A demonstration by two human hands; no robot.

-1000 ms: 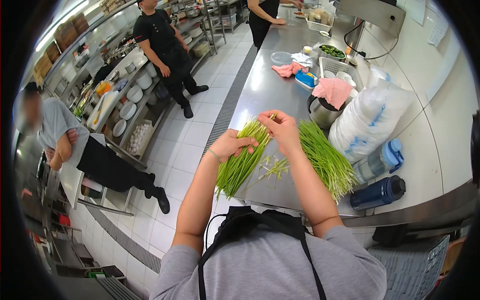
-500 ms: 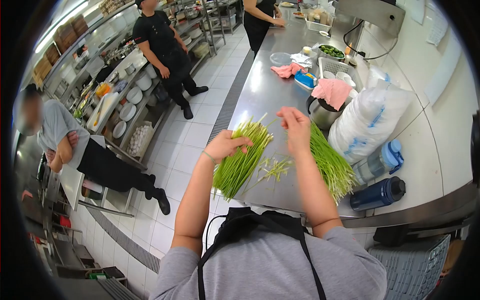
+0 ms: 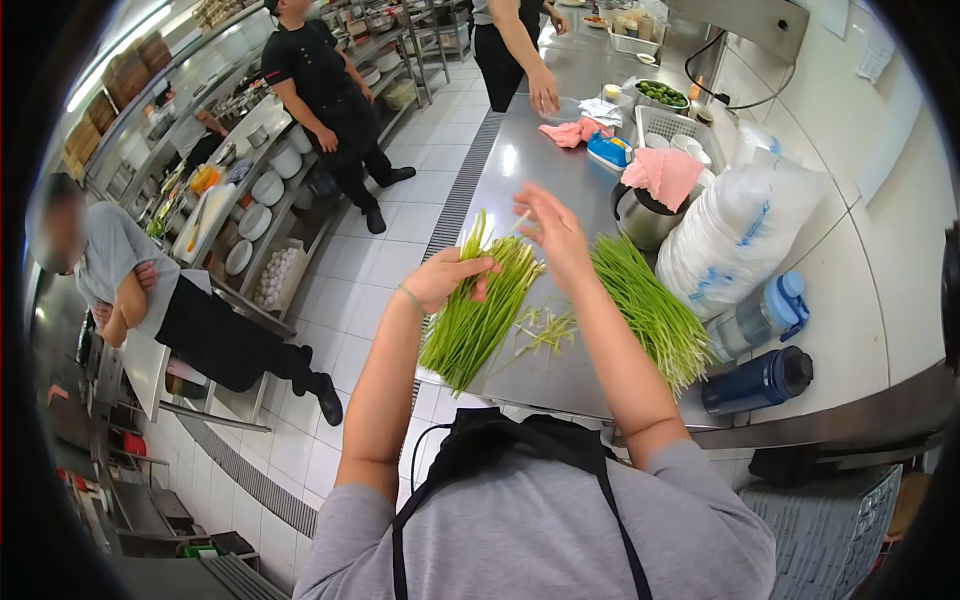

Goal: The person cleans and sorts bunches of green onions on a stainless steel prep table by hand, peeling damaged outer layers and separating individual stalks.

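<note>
My left hand is closed round a few long thin green stalks, their pale ends pointing up. Under it lies a loose pile of the same stalks on the steel counter. My right hand is raised just right of the held ends, slightly blurred, with a small pale stalk bit at its fingertips. Short trimmed pieces are scattered between that pile and a second, larger bundle, which lies beyond my right forearm.
A metal pitcher with a pink cloth, wrapped plastic bags and two bottles line the wall side of the steel counter. A co-worker's hand reaches over its far part. Two people stand across the aisle.
My right hand has moved up and left, nearer the stalks in my left hand. The held stalks now stand up above the pile. The co-worker at the far counter has reached closer.
</note>
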